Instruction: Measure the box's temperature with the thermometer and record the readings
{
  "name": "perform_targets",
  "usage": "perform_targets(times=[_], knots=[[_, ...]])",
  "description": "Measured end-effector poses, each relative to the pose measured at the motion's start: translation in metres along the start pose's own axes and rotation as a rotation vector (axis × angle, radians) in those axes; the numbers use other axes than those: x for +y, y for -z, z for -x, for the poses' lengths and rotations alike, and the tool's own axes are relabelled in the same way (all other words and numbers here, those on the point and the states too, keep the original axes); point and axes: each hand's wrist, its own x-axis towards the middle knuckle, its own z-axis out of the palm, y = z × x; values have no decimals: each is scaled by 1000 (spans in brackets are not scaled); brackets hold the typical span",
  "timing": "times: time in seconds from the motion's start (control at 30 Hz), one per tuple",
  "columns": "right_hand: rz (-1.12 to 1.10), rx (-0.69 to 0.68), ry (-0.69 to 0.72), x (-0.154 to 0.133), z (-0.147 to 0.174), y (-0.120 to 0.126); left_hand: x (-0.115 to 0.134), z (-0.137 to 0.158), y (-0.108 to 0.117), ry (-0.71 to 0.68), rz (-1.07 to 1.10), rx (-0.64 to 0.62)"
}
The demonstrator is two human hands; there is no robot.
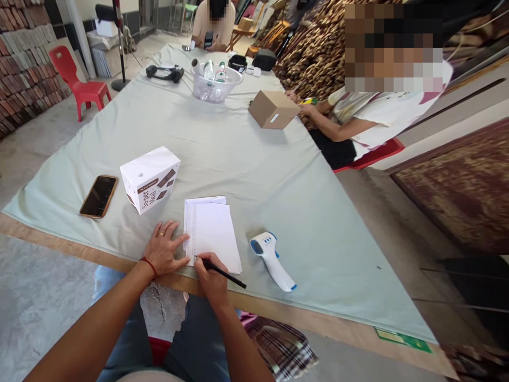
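My right hand [211,277] is closed around a black pen [226,272], its tip at the lower left of a white sheet of paper [214,233]. Rows of small marks run down the sheet's left side; I cannot read them. My left hand [165,248] lies flat with fingers spread, thumb and fingertips at the paper's left edge. Beyond it stands a white box [149,178] with brown print. A phone [99,196] with a dark screen lies to the left. Right of the paper rests a white and blue infrared thermometer [272,260].
Farther up the cloth-covered table [318,228] are a clear plastic basin [217,87] holding bottles, a cardboard box [274,109] and dark cases [264,60]. One person sits at the right side, another at the far end. A red chair [77,79] stands left.
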Motion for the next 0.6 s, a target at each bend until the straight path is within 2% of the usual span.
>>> perform_targets(times=[0.43,0.6], knots=[[-30,1,-33,-1,0,0,0,0,0,-1,-22,-13],[-63,92,-88,-1,2,1,0,0,0,0,-21,-19]])
